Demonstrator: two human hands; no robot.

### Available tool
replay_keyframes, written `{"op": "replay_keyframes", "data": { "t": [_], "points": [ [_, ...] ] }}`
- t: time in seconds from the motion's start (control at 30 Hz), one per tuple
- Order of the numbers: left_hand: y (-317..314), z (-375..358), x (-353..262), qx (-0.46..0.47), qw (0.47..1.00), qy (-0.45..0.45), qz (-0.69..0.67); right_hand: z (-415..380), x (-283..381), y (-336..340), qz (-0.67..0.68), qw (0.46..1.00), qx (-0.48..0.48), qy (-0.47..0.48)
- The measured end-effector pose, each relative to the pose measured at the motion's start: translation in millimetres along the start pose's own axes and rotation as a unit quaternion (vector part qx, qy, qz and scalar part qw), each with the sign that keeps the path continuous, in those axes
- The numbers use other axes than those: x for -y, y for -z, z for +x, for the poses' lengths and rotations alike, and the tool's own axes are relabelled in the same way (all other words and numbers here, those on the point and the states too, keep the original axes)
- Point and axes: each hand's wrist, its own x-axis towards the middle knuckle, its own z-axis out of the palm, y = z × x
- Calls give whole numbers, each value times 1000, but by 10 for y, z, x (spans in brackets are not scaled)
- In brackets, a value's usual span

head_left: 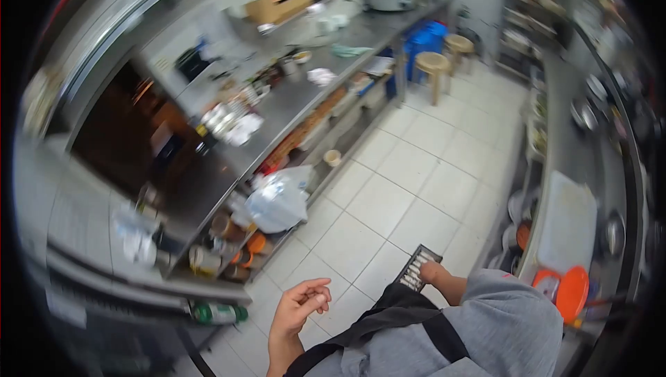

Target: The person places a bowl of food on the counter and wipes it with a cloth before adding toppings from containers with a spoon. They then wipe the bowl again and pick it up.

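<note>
My left hand (300, 309) is raised in front of my body at the bottom of the view. Its fingers are loosely bent and the thumb stands a little off them, with nothing in the grasp. To the right, my right hand (433, 273) grips the side of a dark rectangular slotted rack (411, 277), pale patches showing between its bars. The rack hangs low beside my black apron (406, 302), overlapping the tiled floor in this view. My apron hides its lower end.
A steel counter (277, 117) with clutter runs along the left; a plastic bag (279, 200) and jars sit on its lower shelf. Wooden stools (433, 65) stand far down the tiled aisle (368, 200). The right counter holds a white board (567, 217) and an orange lid (572, 294).
</note>
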Motion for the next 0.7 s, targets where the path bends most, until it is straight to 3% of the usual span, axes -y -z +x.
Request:
{"op": "replay_keyframes", "data": {
  "t": [0.07,0.1,0.2,0.27,0.33,0.37,0.43,0.5,0.6,0.7],
  "points": [
    [-5,353,-171,78,996,21,28,-288,290,274,125,988,-20,-88],
    [-76,544,-258,118,992,34,33,-348,344,302,145,984,-71,-75],
    [-367,1208,-352,213,972,80,56,-490,268,309,249,958,-82,-112],
    [-610,1611,-356,239,952,143,126,-342,-2,-30,253,954,-93,-132],
    [-850,2015,-359,283,932,132,183,-246,-342,26,291,925,9,-243],
    [-943,2210,-358,288,928,160,171,-183,-595,113,252,943,11,-217],
    [-1136,2603,-449,306,920,186,157,419,-1236,-215,197,946,-128,-223],
    [-1252,3059,-533,315,913,181,187,253,-1645,990,298,903,-109,-290],
    [-1491,3822,-557,297,915,130,238,598,-2422,1830,306,877,-223,-294],
    [-1718,4760,-174,324,915,113,212,731,-2969,2599,342,830,-317,-306]
  ]
}}
